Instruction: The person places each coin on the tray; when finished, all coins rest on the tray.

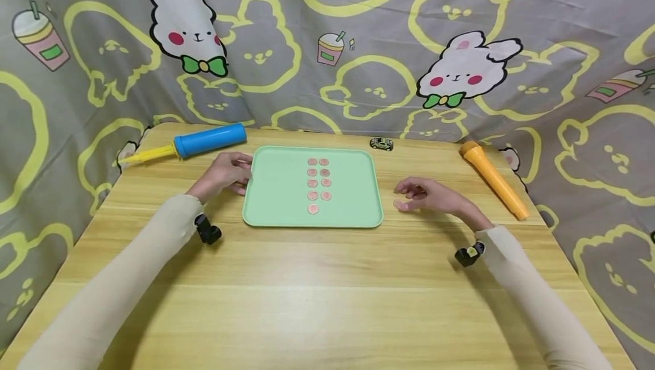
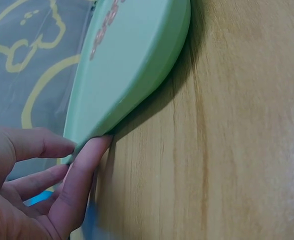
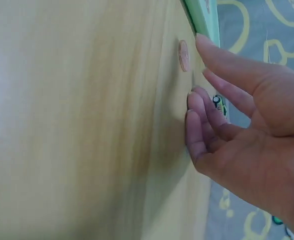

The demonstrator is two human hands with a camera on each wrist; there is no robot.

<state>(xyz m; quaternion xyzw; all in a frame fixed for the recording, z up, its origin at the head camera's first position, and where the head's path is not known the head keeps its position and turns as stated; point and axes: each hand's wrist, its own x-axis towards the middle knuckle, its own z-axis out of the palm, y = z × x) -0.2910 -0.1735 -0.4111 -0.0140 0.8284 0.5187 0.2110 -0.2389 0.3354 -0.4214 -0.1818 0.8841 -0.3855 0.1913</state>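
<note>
A light green tray (image 1: 276, 188) lies on the wooden table, with several copper coins (image 1: 313, 195) set out in two columns on it. At the tray's left edge, my left hand (image 1: 225, 174) pinches the rim, thumb above and a finger against the underside in the left wrist view. To the right of the tray, my right hand (image 1: 427, 195) hovers low over the table, fingers bent loosely and thumb apart from them. One more coin (image 3: 183, 56) lies flat on the wood by the right thumb tip, outside the grasp.
A blue and yellow hand pump (image 1: 210, 140) lies at the back left. Behind the tray's right corner stands a small toy car (image 1: 381, 144). An orange microphone-shaped thing (image 1: 493, 179) lies at the right. A patterned grey curtain (image 1: 327, 91) hangs round the table's far side.
</note>
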